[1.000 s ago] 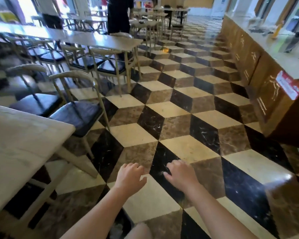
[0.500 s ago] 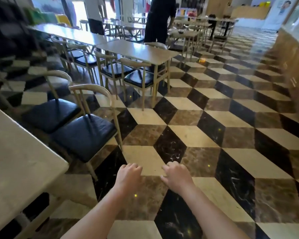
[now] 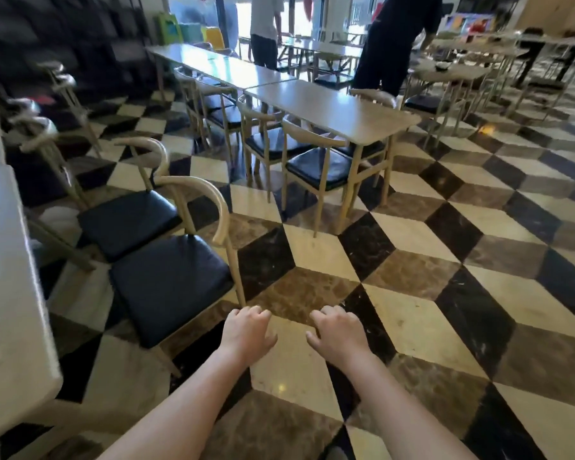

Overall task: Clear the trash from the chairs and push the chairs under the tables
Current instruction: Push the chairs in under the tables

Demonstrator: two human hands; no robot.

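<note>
Both hands, left (image 3: 248,333) and right (image 3: 341,335), hang loosely curled and empty over the floor (image 3: 412,327). The nearest chair (image 3: 170,283), beside the table (image 3: 10,293) on the left, now sits closer, just beside the left hand, and the view has swung left

Polished stone-look floor (image 3: 316,250) in cream, brown and black diamond tiles: glossy, veined like marble, mirrors window glare. Nearest curved-back chair (image 3: 180,260) has a pale wood-look frame, smooth, satin sheen; seat pad is black leather-like upholstery, smooth with slight wrinkles and low gloss. Second chair of the same kind (image 3: 127,217) just behind it, same finishes. Long light wood-grain tabletop (image 3: 329,107) is smooth, semi-gloss and reflects daylight. Pale tabletop at the left edge (image 3: 10,293) looks matt and stone-like; blurred.
</note>
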